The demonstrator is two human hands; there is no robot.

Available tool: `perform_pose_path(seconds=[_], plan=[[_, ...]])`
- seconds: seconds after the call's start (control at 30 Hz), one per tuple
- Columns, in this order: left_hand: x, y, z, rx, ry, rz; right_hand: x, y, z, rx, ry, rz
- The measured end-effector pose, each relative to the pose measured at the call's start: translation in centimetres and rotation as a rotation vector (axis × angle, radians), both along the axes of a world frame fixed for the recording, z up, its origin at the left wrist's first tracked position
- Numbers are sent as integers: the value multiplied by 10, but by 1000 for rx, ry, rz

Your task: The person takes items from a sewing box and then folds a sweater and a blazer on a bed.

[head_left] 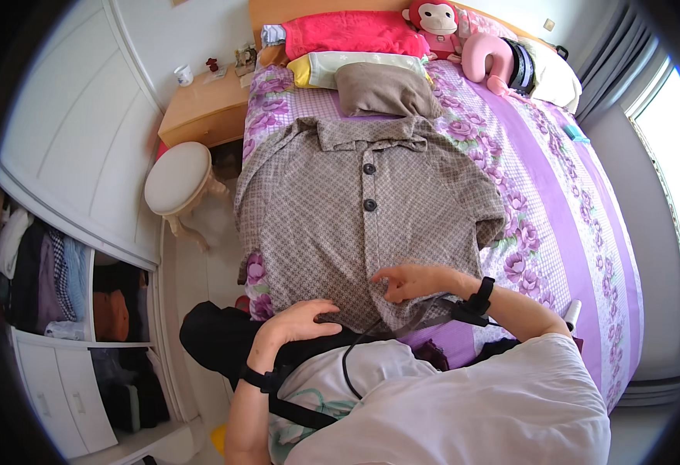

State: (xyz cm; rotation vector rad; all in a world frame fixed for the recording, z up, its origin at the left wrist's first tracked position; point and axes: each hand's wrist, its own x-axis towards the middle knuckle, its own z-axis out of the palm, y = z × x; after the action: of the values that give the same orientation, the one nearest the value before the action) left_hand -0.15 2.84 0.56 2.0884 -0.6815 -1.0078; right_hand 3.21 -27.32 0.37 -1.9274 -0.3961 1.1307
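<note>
A grey-brown patterned collared garment [322, 215] lies spread on the bed in front of me, its collar at the far end. Two dark buttons [369, 204] show on its upper front placket. My right hand [412, 282] is over the lower placket, index finger stretched out and thumb apart from it. Near the lower left hem is my left hand [302, 319], its thumb and fingers spread and nothing visible between them. Black bands circle both wrists. A dark cable hangs by the hem, partly hidden under my right forearm.
Beyond the collar lie a grey-brown cushion [378, 90], a folded red cloth [351, 35], a monkey plush toy [441, 29] and a pink neck pillow [485, 55]. To the left stand a round stool [178, 174], a wooden desk [206, 107] and an open wardrobe [91, 290] with clothes.
</note>
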Motion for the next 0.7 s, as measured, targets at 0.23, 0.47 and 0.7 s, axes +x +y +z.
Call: perform_pose_path(seconds=[0.23,0.47,0.7], plan=[[17,15,22,-70,177,158,-36,12,18,-143,-239,359],[46,91,42,-270,189,586,-38,21,27,-164,-378,627],[81,169,4,-146,111,1051,83,75,59,-68,-284,454]])
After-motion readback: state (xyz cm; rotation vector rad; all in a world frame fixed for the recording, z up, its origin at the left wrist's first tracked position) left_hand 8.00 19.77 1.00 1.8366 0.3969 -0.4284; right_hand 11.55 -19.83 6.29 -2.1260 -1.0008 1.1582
